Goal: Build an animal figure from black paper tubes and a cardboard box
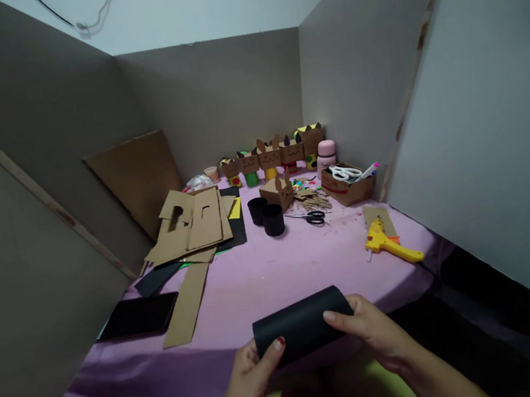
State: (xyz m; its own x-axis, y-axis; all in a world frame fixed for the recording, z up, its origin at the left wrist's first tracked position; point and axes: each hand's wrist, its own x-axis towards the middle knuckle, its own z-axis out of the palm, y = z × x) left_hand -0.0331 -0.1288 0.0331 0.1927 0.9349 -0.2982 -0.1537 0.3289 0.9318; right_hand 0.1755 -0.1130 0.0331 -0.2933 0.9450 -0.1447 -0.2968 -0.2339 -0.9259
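Note:
I hold a rolled tube of black paper sideways just above the near edge of the table covered in purple cloth. My left hand grips its left end, thumb pressed on the front. My right hand wraps its right end, thumb lying on top. Both hands are closed on the roll.
Two short black paper cylinders stand mid-table. Cardboard pieces and black sheets lie at left, a yellow glue gun at right, scissors, a small box of tools, and a row of cardboard figures at the back. Grey boards wall the table.

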